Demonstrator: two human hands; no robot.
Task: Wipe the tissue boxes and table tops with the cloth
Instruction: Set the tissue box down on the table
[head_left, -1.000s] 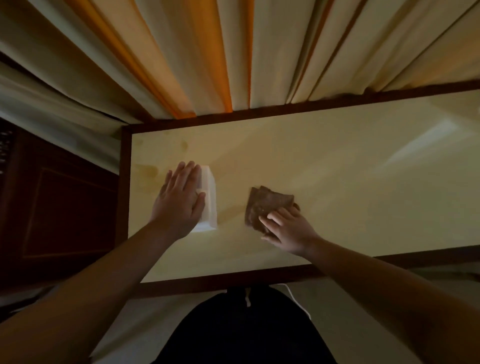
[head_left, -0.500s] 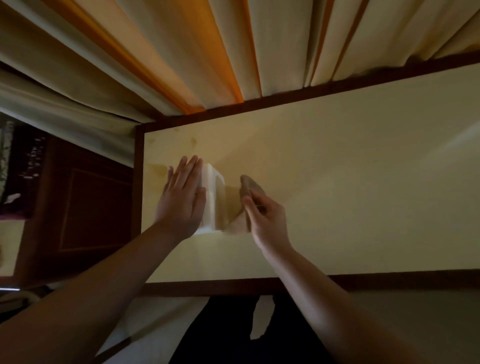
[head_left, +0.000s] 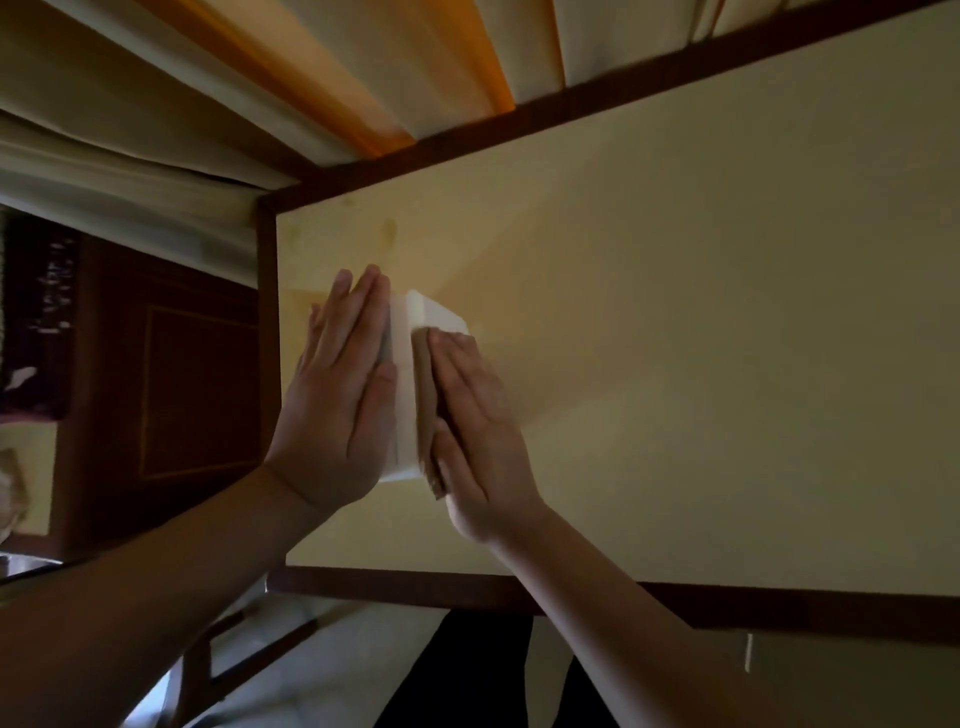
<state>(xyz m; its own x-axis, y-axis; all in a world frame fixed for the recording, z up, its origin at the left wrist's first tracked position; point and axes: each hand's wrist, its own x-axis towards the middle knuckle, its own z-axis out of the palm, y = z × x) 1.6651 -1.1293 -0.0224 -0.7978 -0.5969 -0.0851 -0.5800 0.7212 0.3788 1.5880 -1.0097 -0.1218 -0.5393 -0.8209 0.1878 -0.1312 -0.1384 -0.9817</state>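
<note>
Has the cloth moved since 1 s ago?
Yes. The cloth has left the table top, where it lay apart from the tissue box; the right hand now presses it flat against the box's right side.

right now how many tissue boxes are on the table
1. The white tissue box stands near the table's left end, between the flat left hand and the right hand, which presses the cloth against its side. No others in view.
</note>
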